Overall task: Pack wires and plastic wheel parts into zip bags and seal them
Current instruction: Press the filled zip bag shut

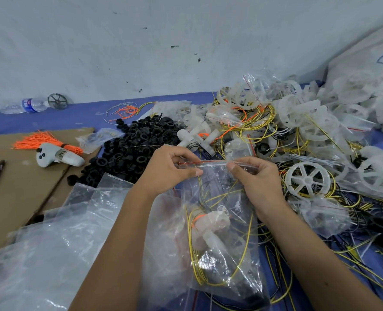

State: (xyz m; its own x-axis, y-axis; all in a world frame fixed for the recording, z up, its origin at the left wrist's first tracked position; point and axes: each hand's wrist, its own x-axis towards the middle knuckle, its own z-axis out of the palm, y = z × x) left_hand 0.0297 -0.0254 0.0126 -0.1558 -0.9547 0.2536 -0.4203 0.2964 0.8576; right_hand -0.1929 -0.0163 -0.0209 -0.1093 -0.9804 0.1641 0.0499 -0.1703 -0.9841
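Head view: both hands pinch the top strip of a zip bag (217, 221) at frame centre.
Left hand (168, 169) and right hand (256, 178) grip its seal; inside lie yellow wires (246, 250) and a white plastic part (210, 227).

Clear zip bag (219, 221) w/ red strip, yellow wires (199, 272) inside (black rings (132, 149) nearby).

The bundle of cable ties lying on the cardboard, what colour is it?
Bright orange; the bundle of cable ties shows best in the head view, on the cardboard.
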